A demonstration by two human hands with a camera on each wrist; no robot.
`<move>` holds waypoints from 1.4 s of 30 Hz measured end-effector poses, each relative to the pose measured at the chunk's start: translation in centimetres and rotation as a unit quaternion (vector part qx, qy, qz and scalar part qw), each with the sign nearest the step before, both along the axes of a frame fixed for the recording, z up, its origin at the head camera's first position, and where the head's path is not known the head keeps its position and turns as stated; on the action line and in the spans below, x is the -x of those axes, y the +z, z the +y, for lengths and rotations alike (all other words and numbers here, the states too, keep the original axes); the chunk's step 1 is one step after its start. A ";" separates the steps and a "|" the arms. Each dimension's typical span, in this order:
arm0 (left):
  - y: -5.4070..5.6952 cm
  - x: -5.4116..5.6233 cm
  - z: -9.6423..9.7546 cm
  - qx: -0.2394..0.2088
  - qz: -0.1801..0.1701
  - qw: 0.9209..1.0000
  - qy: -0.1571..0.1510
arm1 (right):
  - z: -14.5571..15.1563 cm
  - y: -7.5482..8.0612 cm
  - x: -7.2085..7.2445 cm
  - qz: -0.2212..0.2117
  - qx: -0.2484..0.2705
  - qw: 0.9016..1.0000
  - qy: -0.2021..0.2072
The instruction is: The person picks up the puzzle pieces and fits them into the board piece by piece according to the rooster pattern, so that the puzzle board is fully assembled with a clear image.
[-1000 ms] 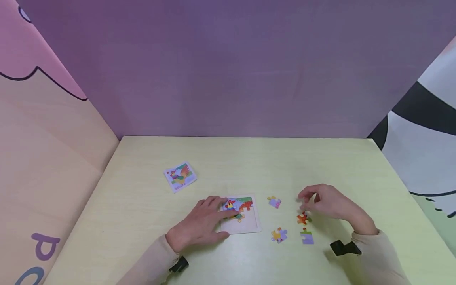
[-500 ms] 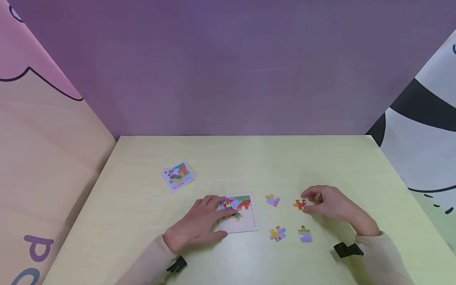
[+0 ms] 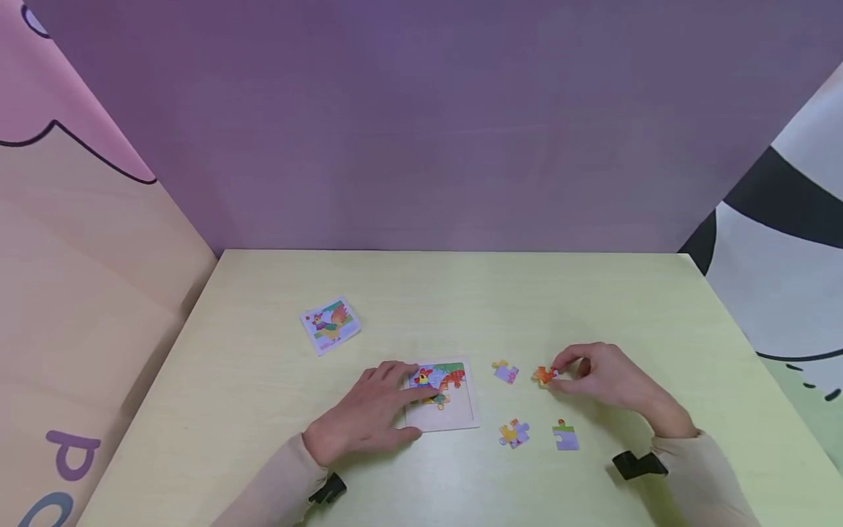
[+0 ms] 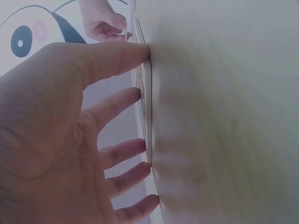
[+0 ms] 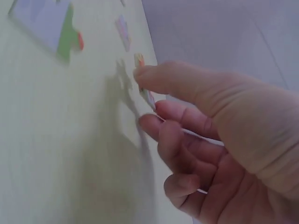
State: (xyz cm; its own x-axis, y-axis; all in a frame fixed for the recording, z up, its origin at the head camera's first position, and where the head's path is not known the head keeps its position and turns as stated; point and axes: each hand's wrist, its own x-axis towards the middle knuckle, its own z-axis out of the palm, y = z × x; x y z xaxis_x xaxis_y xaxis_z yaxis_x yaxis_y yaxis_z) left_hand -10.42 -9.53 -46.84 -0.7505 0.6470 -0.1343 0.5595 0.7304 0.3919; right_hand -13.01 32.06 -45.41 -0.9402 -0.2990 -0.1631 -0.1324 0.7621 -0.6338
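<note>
The jigsaw tray (image 3: 456, 417) is square, shallow and pale-rimmed; its near part shows bare whitish floor, while fitted pieces (image 3: 454, 378) fill its far part with a red-and-yellow bird's head, an orange-red patch and green. The orange jigsaw piece (image 3: 543, 376), right of the tray, is knobbed and has touches of red and yellow.

Right of the tray's near part lies a yellow-and-lilac piece (image 3: 514, 433), and farther right of the tray a green-and-lilac piece (image 3: 566, 437) with a red knob. Level with the tray's far part, a yellow-knobbed lilac piece (image 3: 506, 373) sits between the tray and the orange piece. Beyond the tray, to its left, a hen picture card (image 3: 331, 326) rests on the table (image 3: 217, 439).

The left hand (image 3: 370, 413), fingers spread, rests over the tray's left side and partly hides it, thumb at the near-left corner. Well right of the tray, the right hand (image 3: 606, 375) pinches the orange piece between thumb and index finger, the other fingers curled.
</note>
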 end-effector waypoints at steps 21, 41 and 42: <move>-0.1 0.1 0.0 0.005 0.010 1.000 0.003 | -6.1 -0.5 -0.1 0.043 0.064 0.995 0.060; -0.2 0.0 -0.1 0.007 0.021 1.000 -0.013 | -11.5 -1.4 0.1 0.034 0.083 0.993 0.079; -0.2 0.1 -0.1 0.007 0.020 1.000 -0.013 | -11.8 -1.4 0.1 0.030 0.082 0.993 0.075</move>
